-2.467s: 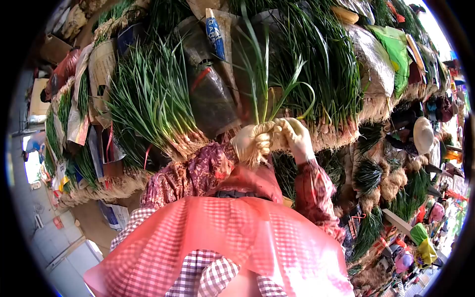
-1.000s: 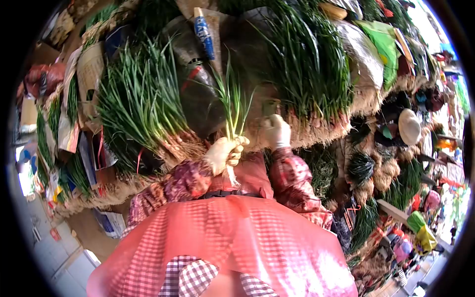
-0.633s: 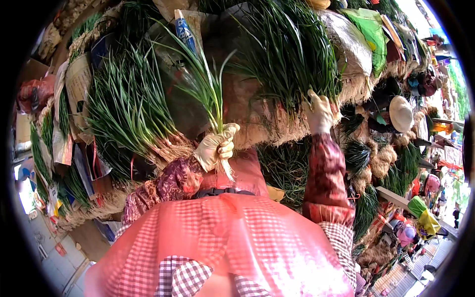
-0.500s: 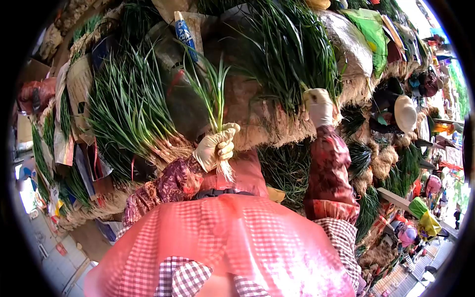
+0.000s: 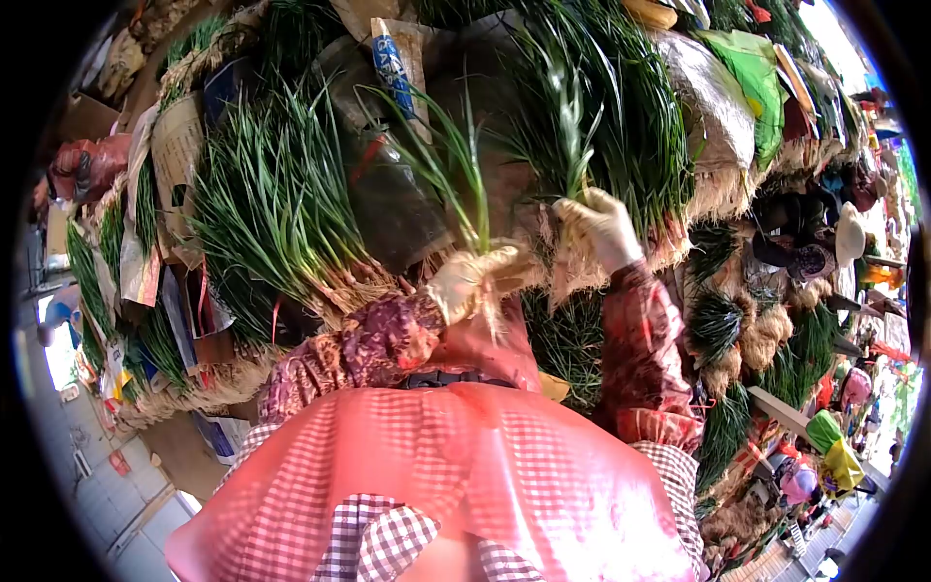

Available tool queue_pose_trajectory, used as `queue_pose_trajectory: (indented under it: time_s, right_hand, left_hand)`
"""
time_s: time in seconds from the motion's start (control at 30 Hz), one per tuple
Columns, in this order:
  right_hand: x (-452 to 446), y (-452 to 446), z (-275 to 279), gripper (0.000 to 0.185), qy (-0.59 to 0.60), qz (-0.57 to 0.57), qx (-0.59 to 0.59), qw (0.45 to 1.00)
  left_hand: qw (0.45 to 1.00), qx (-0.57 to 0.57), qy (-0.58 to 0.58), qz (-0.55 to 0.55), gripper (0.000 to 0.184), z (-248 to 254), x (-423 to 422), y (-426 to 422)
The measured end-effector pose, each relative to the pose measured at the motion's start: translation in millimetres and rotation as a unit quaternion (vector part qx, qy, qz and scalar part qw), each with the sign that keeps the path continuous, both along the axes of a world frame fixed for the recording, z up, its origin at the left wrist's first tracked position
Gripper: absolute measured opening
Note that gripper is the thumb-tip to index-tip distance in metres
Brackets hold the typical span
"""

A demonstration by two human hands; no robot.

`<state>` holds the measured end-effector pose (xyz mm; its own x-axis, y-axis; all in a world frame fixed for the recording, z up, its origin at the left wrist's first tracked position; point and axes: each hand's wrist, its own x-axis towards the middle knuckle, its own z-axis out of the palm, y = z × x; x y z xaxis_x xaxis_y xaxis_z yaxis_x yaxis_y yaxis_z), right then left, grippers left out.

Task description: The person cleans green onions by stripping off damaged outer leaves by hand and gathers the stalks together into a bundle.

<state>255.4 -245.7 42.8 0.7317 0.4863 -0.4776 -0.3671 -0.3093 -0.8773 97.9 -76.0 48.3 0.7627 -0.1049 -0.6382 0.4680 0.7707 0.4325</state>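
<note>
My left hand [image 5: 468, 283], in a pale glove, is closed around a small bunch of green onions [image 5: 471, 199]; their leaves point up and the roots hang below the fist. My right hand [image 5: 603, 229], also gloved, pinches a few green onions [image 5: 572, 145] near their base, with pale roots dangling beneath. It is just in front of the large right-hand pile of green onions [image 5: 640, 126]. To the left of my left hand lies another loose pile of green onions [image 5: 281, 204], roots toward me. Between the piles is a dark plastic-like covered surface [image 5: 388, 209].
A blue and white printed packet [image 5: 391, 68] lies at the back. A silver-white sack [image 5: 713, 107] and a green bag [image 5: 752, 82] are at the right. More onions [image 5: 562, 339] lie low beside my apron [image 5: 427, 466]. Other people [image 5: 800, 480] are far right.
My right hand has come away from the right pile, moving toward me and left with a few green onions. My left hand has shifted slightly right with its bunch; the view has shifted a little.
</note>
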Motion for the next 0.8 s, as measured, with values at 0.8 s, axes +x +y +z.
queue_pose_trajectory:
  time_s: [0.8]
  right_hand:
    - [-57, 33, -21, 0.015, 0.096, -0.149, 0.089, 0.98]
  left_hand:
    - [0.98, -0.199, -0.01, 0.01, 0.024, -28, -30, 13]
